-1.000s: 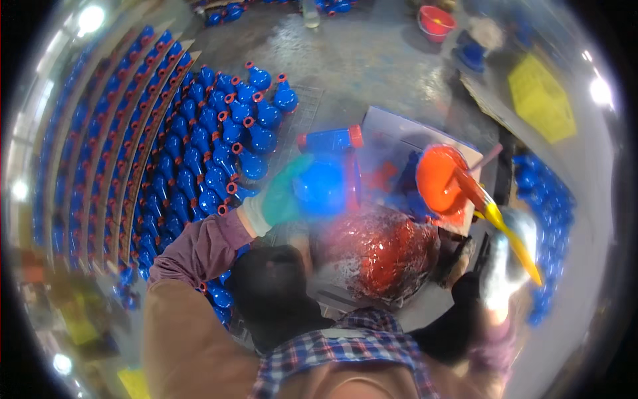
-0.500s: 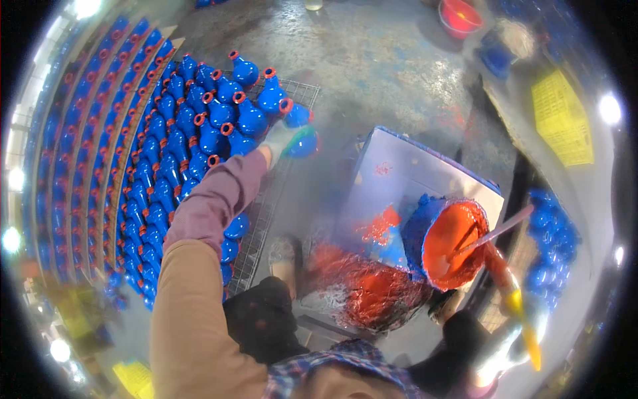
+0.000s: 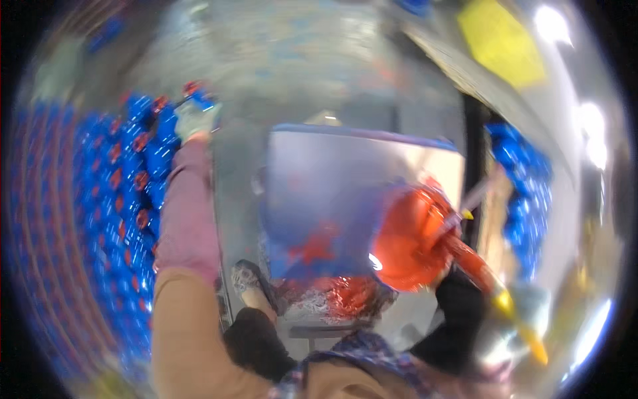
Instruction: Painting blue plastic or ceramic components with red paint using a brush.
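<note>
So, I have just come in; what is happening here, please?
A person's left gloved hand is at a blue bottle beside many red-rimmed blue ones; blur hides whether it is gripped. The right hand holds a paintbrush by its yellow handle, the other end at a pot of orange paint on a pale box.

Blurred yellow crate [image 3: 502, 43] at upper right, bright lights [image 3: 553, 25] farther right, grey floor [image 3: 299, 96]

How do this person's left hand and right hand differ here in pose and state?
The left hand is stretched forward at the blue vases; the right hand is low, nearer the body. The right hand holds a yellow-handled brush; the left hand's grip is too blurred to tell. Both appear to wear light-coloured gloves.
</note>
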